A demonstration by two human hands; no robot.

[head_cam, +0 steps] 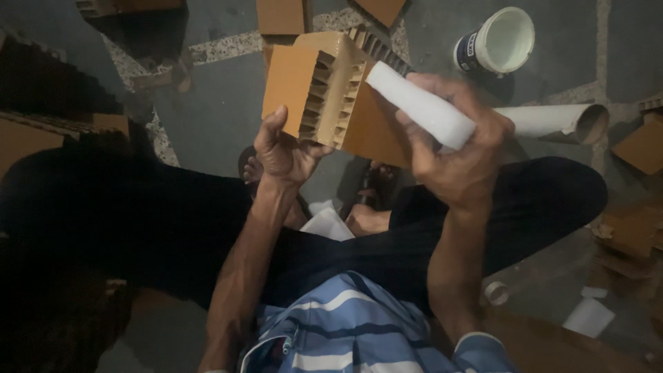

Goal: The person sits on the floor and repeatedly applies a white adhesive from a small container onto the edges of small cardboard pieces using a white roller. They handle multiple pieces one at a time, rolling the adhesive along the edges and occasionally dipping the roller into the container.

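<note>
My left hand (282, 150) grips from below a brown cardboard piece (295, 83) with comb-like corrugated slats (333, 97) set into its edge. My right hand (459, 148) is closed around a white cylinder-shaped bottle or roll (421, 107), whose tip touches the top of the slatted edge. Both hands are raised above my lap; I sit with legs in dark trousers (159, 221) and a blue striped shirt (345, 324).
A white tub with a dark label (497, 43) stands on the grey floor at the upper right. A cardboard tube (559, 119) lies beside it. Brown cardboard pieces (280, 15) lie around, with stacks (41, 124) at left and scraps (632, 231) at right.
</note>
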